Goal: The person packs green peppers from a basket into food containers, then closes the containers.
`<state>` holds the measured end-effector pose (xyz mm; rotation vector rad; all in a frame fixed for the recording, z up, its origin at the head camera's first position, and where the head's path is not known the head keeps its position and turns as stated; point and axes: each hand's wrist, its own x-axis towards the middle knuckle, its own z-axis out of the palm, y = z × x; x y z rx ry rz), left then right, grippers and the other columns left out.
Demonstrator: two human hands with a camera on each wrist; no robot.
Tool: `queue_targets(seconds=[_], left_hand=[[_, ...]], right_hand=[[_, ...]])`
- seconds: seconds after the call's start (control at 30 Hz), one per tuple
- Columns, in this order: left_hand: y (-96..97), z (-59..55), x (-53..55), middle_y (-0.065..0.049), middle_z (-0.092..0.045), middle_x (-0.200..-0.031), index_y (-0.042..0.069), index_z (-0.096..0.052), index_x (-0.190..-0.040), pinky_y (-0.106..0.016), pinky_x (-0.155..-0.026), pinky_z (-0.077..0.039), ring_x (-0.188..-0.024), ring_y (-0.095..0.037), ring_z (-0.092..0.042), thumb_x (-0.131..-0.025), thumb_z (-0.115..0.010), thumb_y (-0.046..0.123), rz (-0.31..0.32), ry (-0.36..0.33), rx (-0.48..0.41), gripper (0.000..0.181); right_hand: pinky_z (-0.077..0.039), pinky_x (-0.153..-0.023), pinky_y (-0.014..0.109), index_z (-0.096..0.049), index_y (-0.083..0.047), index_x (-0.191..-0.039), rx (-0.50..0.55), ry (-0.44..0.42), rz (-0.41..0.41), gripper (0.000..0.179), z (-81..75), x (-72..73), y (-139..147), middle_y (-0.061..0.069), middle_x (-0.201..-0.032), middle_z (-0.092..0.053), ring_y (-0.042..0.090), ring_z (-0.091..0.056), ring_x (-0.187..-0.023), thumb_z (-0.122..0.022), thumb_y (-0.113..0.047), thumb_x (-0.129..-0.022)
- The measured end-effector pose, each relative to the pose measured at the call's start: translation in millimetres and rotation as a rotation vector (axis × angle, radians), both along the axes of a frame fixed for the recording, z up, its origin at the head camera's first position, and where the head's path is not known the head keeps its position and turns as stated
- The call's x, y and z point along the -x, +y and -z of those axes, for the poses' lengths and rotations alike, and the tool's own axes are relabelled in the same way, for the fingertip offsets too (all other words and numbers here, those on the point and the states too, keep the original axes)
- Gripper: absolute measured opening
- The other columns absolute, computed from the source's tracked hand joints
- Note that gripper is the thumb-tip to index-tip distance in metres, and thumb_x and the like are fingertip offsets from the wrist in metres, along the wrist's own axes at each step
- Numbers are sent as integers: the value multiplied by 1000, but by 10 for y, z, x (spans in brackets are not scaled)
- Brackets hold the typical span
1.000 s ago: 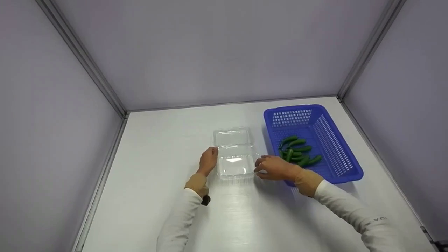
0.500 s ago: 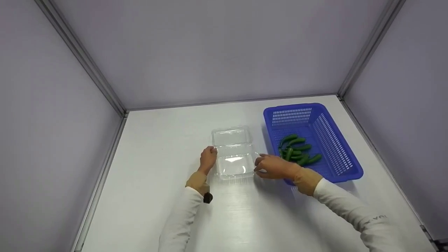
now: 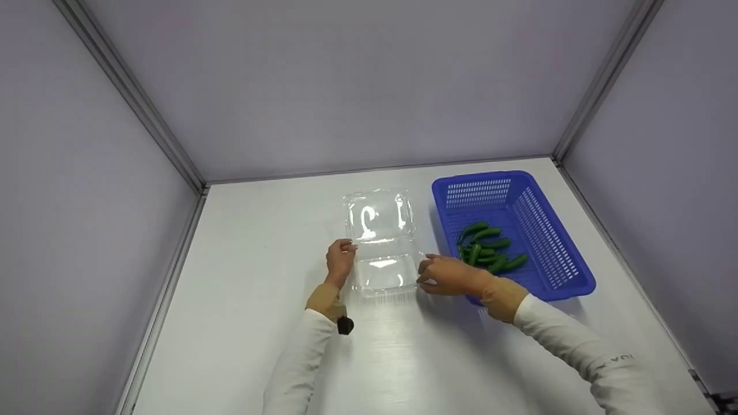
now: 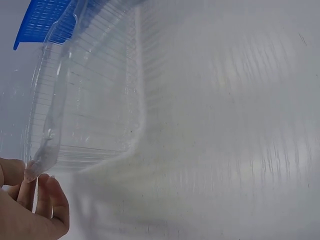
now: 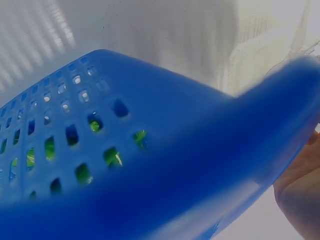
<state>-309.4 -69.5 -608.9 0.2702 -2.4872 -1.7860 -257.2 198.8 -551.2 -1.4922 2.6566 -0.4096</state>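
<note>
A clear plastic clamshell container stands on the white table with its lid folded back toward the far wall. My left hand pinches the container's left rim near the hinge; in the left wrist view, thumb and fingers of the left hand hold a corner of the thin plastic. At the opposite side, my right hand grips the right edge with bent fingers. The right wrist view shows only part of the right hand behind the basket's rim, its fingertips hidden.
Right of the container stands a blue perforated basket, its near-left corner under my right wrist. Several green chili peppers lie in its left part. Grey panels close off the table at the back and sides.
The container's lid has swung farther back, now reaching farther from me and catching bright reflections. Both hands keep nearly the same places on the container; the basket and peppers stay put.
</note>
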Motion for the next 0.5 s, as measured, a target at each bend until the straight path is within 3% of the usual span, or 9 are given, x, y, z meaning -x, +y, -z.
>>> queue_targets(seconds=[0.3,0.5], left_hand=[[-15,-2,23,-20,-64,-110,-9,-58,-124,-33,-84,-48,-102,-29,-61,-94,-59,-1,-36,-91,-221,30],[-20,-11,16,-21,-65,-108,-7,-56,-123,-30,-76,-47,-96,-26,-62,-95,-60,-1,-32,-73,-238,30]], right_hand=[[-38,-104,54,-77,1,-96,-16,10,6,12,18,14,-10,11,-93,-70,25,-66,-92,-68,-3,-89],[-38,-104,54,-77,2,-95,-6,2,4,11,12,14,-15,12,-92,-70,26,-67,-90,-69,-3,-88]])
